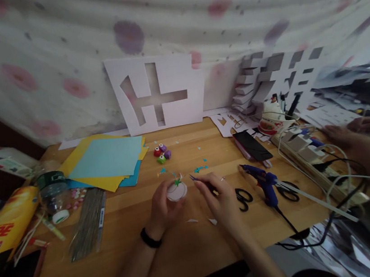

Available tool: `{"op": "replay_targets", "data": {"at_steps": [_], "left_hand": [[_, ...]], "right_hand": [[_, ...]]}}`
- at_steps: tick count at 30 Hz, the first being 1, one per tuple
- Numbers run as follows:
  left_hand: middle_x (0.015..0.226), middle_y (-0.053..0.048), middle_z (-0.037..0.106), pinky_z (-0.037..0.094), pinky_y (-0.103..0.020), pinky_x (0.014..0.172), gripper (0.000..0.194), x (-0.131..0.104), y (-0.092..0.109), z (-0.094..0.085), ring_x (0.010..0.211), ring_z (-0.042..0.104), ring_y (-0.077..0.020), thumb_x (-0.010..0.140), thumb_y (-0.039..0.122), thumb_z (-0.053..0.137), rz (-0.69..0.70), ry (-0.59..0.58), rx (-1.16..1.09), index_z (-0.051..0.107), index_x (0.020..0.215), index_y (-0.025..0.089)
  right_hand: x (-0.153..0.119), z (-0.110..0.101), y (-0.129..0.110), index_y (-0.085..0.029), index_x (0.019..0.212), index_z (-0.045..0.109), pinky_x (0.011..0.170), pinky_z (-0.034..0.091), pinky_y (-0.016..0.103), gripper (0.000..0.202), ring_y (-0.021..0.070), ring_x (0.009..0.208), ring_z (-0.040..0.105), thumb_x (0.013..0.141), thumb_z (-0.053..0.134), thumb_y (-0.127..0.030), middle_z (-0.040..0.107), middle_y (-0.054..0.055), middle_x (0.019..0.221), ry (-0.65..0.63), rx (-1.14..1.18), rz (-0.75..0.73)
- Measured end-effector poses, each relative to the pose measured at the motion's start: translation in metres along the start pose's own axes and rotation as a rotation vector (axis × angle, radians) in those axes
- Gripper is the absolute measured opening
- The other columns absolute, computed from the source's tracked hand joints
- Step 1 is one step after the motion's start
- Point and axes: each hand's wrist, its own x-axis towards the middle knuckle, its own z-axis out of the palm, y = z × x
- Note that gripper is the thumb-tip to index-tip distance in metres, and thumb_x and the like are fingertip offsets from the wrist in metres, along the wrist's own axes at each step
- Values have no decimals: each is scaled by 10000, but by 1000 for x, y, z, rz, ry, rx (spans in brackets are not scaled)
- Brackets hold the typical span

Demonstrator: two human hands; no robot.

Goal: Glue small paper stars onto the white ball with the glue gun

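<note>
My left hand (163,208) is closed on the rim of a small white round disc (177,193) with a pencil-like ring on it. A green star-shaped piece (177,182) shows at the disc's far edge. Just right of it, my right hand (222,199) pinches a slim dark pointed tool (194,178); its tip points at the disc without touching it, and the fingers hide the rest. Small teal scraps (197,170) lie beyond both hands, and a white paper scrap (213,221) lies below them. Black-handled scissors (244,199) rest beside my right hand.
Coloured paper sheets (105,157), a plastic bottle (53,192) and metallic strips (88,221) lie left. Small googly-eyed balls (161,153) sit ahead. A blue glue gun (266,184), phone (252,144) and power strip (306,165) are right, near another person's arm (366,151).
</note>
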Motion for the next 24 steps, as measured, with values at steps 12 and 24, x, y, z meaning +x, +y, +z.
{"op": "replay_targets", "data": {"at_steps": [12, 24], "left_hand": [[1222, -152, 685, 544, -416, 944, 458, 0, -4, 3, 1104, 673, -265, 870, 401, 619, -111, -26, -4, 530, 1255, 170], [1263, -146, 647, 514, -424, 991, 566, 4, -5, 15, 1154, 641, -279, 700, 395, 783, -446, 71, -312, 584, 1188, 188]], "right_hand": [[-19, -3, 62, -207, 951, 749, 774, 499, 379, 161, 271, 876, 678, 919, 594, -237, 750, 91, 958, -183, -433, 62], [-72, -86, 58, -267, 596, 335, 562, 315, 313, 450, 151, 517, 367, 890, 611, -464, 351, -56, 555, 449, -596, 53]]}}
